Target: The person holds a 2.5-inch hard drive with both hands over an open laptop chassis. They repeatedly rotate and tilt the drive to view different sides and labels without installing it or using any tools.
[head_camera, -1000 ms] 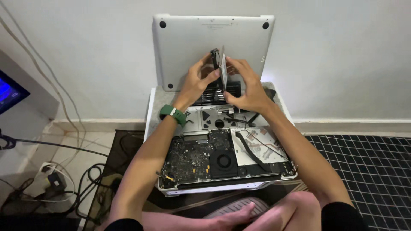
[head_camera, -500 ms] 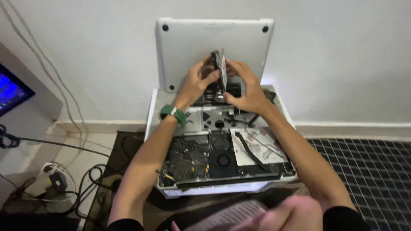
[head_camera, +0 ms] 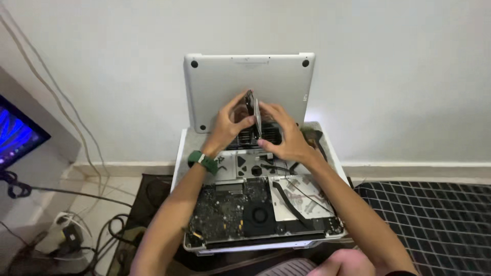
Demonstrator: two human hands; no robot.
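While both hands lift a part clear of the chassis, head view shows:
Risk: flat drive module (head_camera: pixel 254 113) may slip edge-on onto logic board (head_camera: pixel 225 209); cause: fingertip-only hold.
L hand (head_camera: pixel 228 125): fingers closed on module's left face.
R hand (head_camera: pixel 286 138): pinching right edge.
Module pos.: upright, above open laptop (head_camera: pixel 255 199), before propped bottom cover (head_camera: pixel 249 82).

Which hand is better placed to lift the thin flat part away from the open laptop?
Probably the left hand: its fingers pinch the top of the upright flat part. The right hand only steadies the part's lower side, low over the open laptop.
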